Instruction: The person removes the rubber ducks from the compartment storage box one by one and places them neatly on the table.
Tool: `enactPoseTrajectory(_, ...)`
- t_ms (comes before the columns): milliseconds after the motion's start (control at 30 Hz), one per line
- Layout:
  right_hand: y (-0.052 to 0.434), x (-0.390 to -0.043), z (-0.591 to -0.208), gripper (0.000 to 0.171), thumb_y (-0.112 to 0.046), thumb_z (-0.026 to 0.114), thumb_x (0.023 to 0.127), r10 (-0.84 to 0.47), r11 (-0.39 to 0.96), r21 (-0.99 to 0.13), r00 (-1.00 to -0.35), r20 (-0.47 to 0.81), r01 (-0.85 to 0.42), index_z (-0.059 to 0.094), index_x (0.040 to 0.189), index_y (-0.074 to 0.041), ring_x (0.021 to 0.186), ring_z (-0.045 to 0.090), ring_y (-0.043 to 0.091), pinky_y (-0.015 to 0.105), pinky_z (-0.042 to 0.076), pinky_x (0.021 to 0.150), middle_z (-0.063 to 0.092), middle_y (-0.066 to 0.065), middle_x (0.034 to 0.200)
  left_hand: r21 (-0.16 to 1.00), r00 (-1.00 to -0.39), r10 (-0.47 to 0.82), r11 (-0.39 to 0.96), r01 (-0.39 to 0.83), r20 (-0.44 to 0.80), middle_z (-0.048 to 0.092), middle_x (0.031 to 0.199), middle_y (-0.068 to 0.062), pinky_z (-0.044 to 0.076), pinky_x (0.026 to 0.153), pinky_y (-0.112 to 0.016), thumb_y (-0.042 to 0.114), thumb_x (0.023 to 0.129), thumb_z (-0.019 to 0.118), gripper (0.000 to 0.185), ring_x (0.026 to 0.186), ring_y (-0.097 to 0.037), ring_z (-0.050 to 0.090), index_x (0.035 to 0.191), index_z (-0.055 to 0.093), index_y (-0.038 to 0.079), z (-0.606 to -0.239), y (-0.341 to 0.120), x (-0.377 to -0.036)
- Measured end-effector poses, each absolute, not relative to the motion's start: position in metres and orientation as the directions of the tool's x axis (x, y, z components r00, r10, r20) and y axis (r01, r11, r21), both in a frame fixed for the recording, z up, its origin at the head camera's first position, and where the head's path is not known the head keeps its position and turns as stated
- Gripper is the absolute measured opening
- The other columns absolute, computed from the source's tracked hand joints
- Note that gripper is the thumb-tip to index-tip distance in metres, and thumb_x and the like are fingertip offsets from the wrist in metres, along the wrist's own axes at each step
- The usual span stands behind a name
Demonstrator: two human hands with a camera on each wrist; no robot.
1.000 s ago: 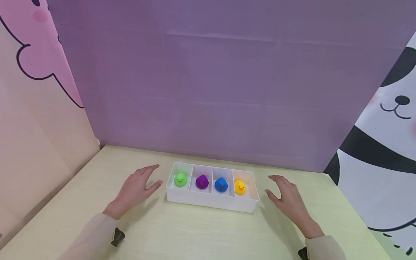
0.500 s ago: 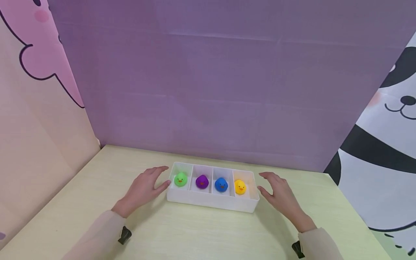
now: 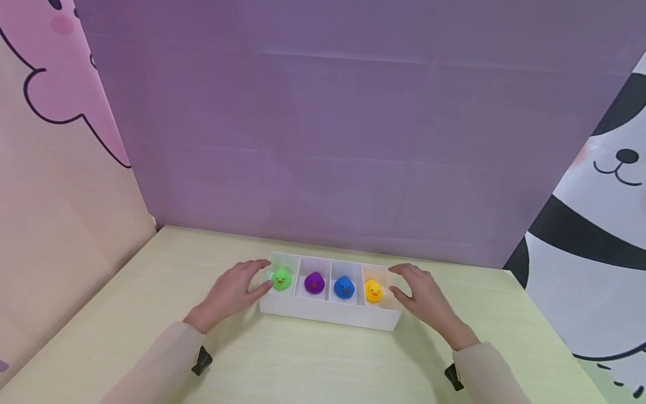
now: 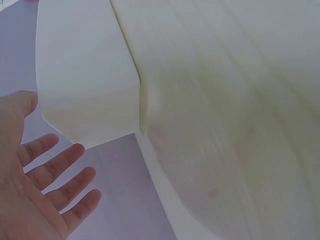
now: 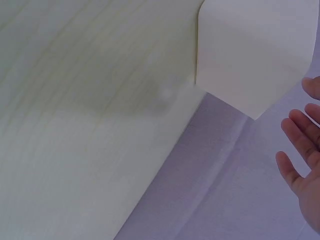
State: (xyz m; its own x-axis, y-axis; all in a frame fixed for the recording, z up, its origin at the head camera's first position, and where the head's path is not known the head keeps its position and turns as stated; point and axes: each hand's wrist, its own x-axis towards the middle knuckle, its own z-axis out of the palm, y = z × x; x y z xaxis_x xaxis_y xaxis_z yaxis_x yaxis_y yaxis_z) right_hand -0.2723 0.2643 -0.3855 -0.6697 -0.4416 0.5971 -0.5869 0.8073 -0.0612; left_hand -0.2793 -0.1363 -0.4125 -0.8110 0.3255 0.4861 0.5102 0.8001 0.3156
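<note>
A white box with a row of compartments sits on the table. From left to right its compartments hold a green toy duck, a purple one, a blue toy duck and a yellow toy duck. My left hand is at the box's left end, thumb and fingers spread, fingertips overlapping the rim. At the opposite end my right hand mirrors it, fingertips right at the rim. In the left wrist view the fingers are loosely extended beside the box's end wall; the right wrist view shows much the same.
The pale wooden table runs back to a purple cloth backdrop. Printed panels stand on either side, a pink figure at left and a panda at right. A black strap shows at the left cuff.
Both hands have moved inward from either side, from clear of the box to its two ends. The box and the ducks have stayed in place.
</note>
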Motion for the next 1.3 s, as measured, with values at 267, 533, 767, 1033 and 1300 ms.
enactPoseTrajectory(267, 0.258, -0.28, -0.384, 0.036, -0.01, 0.073, 0.076, -0.472, 0.805, -0.07, -0.708, 0.525, -0.589, 0.059, 0.108, -0.003, 0.096, 0.058, 0.025, 0.044, 0.045, 0.078, 0.063, 0.008, 0.106, 0.335, -0.819, 0.347, 0.786, 0.52, 0.456, 0.061, 0.12, -0.003, 0.047, 0.089, -0.044, 0.041, 0.087, 0.057, 0.041, 0.111, -0.026, 0.056, 0.121, 0.057, 0.017, -0.414, -0.135, -0.281)
enactPoseTrajectory(533, 0.255, -0.287, -0.382, 0.034, -0.005, 0.074, 0.073, -0.515, 0.779, -0.06, -0.692, 0.505, -0.624, 0.061, 0.105, -0.004, 0.095, 0.059, 0.025, 0.045, 0.047, 0.08, 0.064, 0.008, 0.104, 0.345, -0.825, 0.376, 0.775, 0.529, 0.421, 0.06, 0.12, -0.002, 0.046, 0.091, -0.043, 0.042, 0.088, 0.056, 0.04, 0.112, -0.025, 0.055, 0.119, 0.058, 0.016, -0.413, -0.136, -0.283)
enactPoseTrajectory(767, 0.253, -0.293, -0.384, 0.033, -0.003, 0.074, 0.072, -0.548, 0.776, -0.049, -0.711, 0.44, -0.629, 0.061, 0.103, -0.002, 0.094, 0.06, 0.025, 0.045, 0.047, 0.08, 0.064, 0.008, 0.102, 0.351, -0.832, 0.396, 0.771, 0.531, 0.388, 0.058, 0.122, -0.003, 0.044, 0.094, -0.044, 0.043, 0.089, 0.054, 0.041, 0.115, -0.025, 0.053, 0.12, 0.057, 0.016, -0.414, -0.139, -0.287)
enactPoseTrajectory(1033, 0.252, -0.301, -0.385, 0.032, -0.004, 0.074, 0.073, -0.565, 0.784, -0.045, -0.742, 0.362, -0.619, 0.062, 0.102, -0.004, 0.093, 0.06, 0.024, 0.045, 0.048, 0.083, 0.065, 0.006, 0.102, 0.348, -0.831, 0.4, 0.772, 0.533, 0.386, 0.059, 0.121, -0.003, 0.044, 0.094, -0.044, 0.043, 0.089, 0.054, 0.041, 0.114, -0.026, 0.054, 0.118, 0.058, 0.015, -0.414, -0.14, -0.287)
enactPoseTrajectory(1300, 0.249, -0.307, -0.386, 0.031, -0.004, 0.074, 0.072, -0.582, 0.784, -0.043, -0.758, 0.294, -0.619, 0.064, 0.101, -0.007, 0.093, 0.06, 0.023, 0.045, 0.046, 0.086, 0.066, 0.004, 0.101, 0.351, -0.834, 0.399, 0.772, 0.529, 0.381, 0.059, 0.121, -0.004, 0.044, 0.094, -0.044, 0.043, 0.089, 0.054, 0.041, 0.114, -0.026, 0.054, 0.118, 0.058, 0.015, -0.413, -0.139, -0.286)
